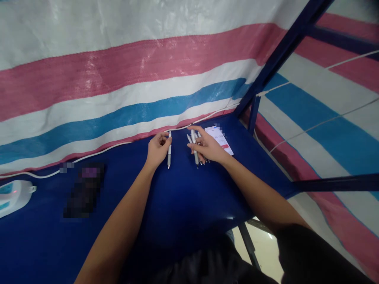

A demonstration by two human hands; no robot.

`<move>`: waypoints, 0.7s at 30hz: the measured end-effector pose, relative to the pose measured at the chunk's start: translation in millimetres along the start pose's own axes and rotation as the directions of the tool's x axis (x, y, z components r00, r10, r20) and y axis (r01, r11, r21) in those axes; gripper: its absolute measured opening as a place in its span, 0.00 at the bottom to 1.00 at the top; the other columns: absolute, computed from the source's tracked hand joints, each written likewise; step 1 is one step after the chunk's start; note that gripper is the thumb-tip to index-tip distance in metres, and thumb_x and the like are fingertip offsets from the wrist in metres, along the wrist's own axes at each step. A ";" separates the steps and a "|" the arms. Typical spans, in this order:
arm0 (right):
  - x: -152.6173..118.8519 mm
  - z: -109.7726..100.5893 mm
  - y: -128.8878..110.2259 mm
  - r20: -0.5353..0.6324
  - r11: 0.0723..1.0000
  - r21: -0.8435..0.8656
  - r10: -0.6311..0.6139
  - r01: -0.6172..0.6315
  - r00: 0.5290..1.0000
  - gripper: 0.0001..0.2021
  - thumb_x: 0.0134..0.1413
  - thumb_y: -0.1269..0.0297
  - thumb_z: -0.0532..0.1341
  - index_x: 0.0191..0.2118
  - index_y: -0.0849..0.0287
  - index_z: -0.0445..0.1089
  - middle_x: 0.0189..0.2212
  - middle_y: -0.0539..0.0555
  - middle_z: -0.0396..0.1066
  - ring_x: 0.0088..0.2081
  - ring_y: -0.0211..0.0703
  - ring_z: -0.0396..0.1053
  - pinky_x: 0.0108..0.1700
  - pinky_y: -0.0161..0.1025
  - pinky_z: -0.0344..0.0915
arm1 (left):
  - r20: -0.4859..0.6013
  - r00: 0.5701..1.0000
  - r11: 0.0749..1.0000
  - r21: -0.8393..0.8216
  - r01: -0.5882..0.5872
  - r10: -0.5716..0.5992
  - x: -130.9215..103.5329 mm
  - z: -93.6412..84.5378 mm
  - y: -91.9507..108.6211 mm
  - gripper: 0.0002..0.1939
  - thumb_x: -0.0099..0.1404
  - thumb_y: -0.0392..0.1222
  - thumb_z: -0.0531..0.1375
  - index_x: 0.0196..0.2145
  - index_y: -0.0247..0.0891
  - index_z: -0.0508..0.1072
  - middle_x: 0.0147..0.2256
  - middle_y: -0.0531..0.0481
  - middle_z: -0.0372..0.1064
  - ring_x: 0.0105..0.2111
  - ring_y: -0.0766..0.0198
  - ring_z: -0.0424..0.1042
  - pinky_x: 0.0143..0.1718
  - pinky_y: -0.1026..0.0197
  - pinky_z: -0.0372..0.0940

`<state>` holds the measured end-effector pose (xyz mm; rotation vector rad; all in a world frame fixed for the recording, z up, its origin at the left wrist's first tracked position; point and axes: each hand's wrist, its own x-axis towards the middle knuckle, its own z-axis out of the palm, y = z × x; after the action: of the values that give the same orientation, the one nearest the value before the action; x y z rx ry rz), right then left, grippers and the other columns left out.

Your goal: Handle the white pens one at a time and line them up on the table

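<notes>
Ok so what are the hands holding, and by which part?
The left hand pinches a pen by its upper half. The right hand holds another pen around its middle; whether it grips more is unclear.

A white-gray pen (169, 156), tip nearward, is left of clustered pens (196, 157).

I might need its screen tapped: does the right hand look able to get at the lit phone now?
Probably yes: the lit phone lies close beside the right hand, with nothing visible between them, though a pen occupies its grip.
</notes>
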<state>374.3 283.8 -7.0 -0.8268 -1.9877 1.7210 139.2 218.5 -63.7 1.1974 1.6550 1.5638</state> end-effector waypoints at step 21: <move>15.5 18.9 -2.5 -0.017 0.976 -0.215 -0.048 0.043 0.999 0.32 0.70 0.59 0.63 0.75 0.53 0.55 0.28 0.44 0.72 0.20 0.38 0.65 0.24 0.38 0.66 | -0.005 0.999 0.999 -0.020 -0.042 0.042 8.5 -3.1 -5.3 0.13 0.71 0.41 0.64 0.51 0.40 0.81 0.30 0.52 0.75 0.29 0.63 0.73 0.36 0.60 0.65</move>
<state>350.2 279.4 -9.3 -0.8584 -2.1871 1.4834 131.5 225.0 -66.9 1.2269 1.6224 1.6062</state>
